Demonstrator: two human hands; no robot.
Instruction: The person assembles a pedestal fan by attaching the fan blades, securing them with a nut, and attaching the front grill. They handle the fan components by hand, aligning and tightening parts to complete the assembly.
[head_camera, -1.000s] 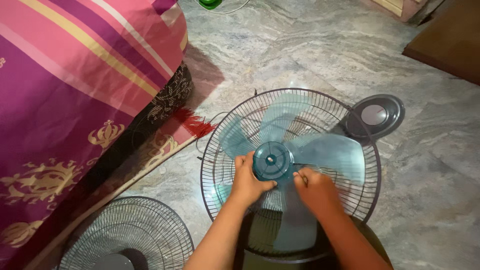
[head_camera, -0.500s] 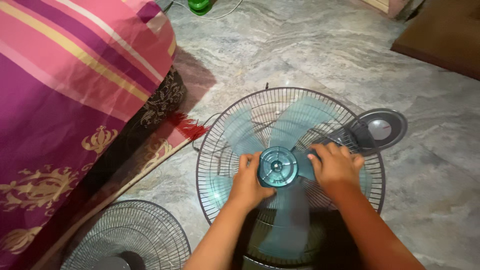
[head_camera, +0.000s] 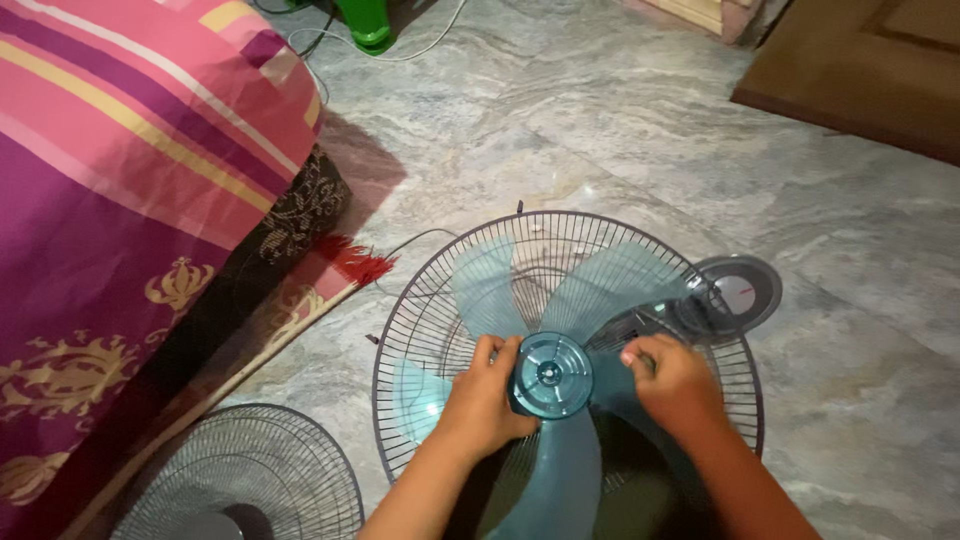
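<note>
Both hands (head_camera: 580, 395) grip the blue fan blade (head_camera: 550, 375) over grey marble floor (head_camera: 600, 110) beside a striped bedsheet (head_camera: 120, 170)

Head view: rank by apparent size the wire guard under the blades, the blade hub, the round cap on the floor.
1. Wire guard, by far the widest.
2. Round cap.
3. Blade hub, gripped by the left hand; it looks close to the cap in size and sits nearer the camera, so 2 and 3 are unsure.
</note>
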